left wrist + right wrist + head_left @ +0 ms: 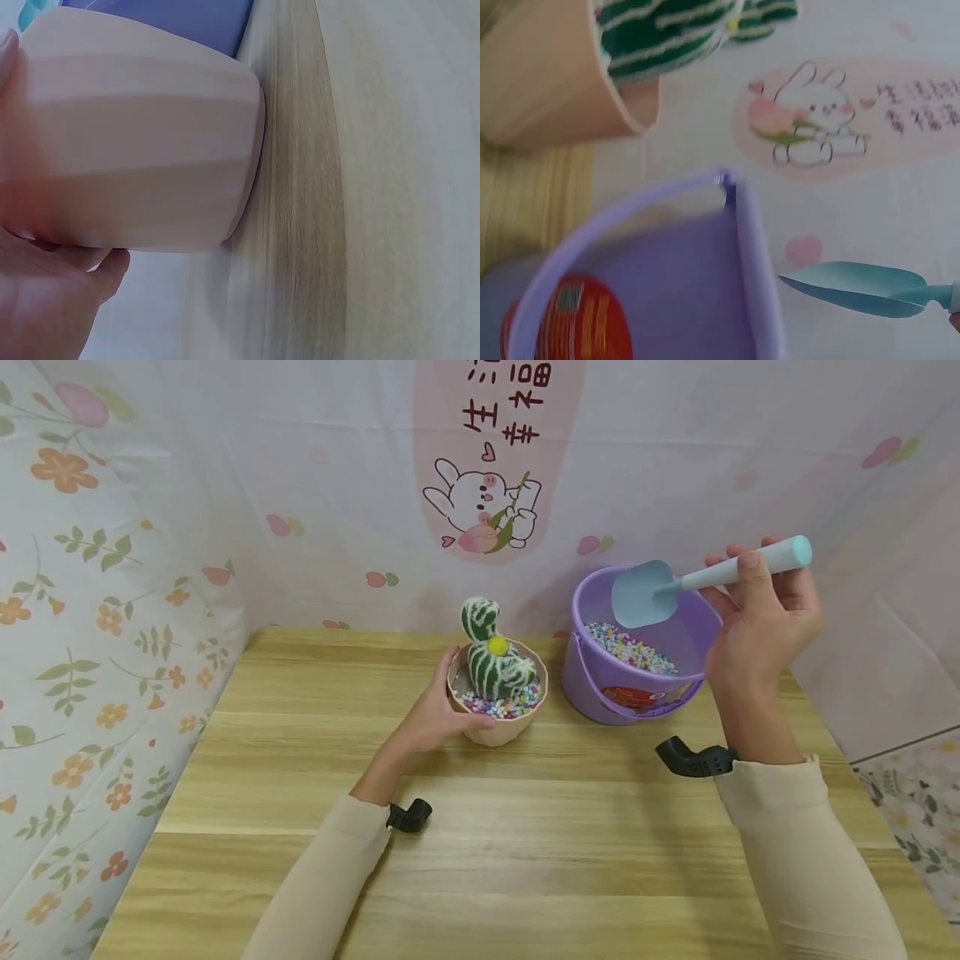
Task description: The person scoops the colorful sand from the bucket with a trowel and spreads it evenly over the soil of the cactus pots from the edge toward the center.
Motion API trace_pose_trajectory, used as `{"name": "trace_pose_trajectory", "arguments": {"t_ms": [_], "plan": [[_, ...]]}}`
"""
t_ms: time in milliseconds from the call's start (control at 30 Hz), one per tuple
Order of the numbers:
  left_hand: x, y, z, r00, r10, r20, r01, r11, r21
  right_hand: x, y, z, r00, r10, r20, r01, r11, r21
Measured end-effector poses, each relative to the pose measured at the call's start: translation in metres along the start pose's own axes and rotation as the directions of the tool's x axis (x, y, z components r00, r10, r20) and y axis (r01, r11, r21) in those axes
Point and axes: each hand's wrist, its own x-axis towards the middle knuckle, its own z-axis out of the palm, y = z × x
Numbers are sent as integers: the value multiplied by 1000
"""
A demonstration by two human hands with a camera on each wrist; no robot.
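Left hand cupped around pink pot on table, right hand gripping blue scoop above purple bucket.

Bright, even, diffuse light; soft shadows fall on the pale wooden tabletop toward 6 o'clock. The head view is sharp, bowed at its edges. Both wrist views are blurred, the left washed out toward 9 o'clock.
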Motion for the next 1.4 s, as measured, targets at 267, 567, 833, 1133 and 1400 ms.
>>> {"name": "trace_pose_trajectory", "arguments": {"t_ms": [267,567,833,1133,1400], "plan": [[1,-2,-2,1000,12,8,-12,1000,-15,20,10,-16,998,-40,56,48,986,-158],[0,-4,-5,999,41,4,-41,999,-3,38,16,-29,992,-44,115,81,937,-340],[3,-4,-5,999,47,10,-47,999,-28,55,20,-34,981,14,192,69,904,-422],[4,-2,-6,1000,23,21,-22,999,-37,67,24,-44,971,95,218,45,825,-563],[6,-4,-6,998,52,25,-52,998,-29,73,30,-50,969,158,192,18,727,-687]]}}
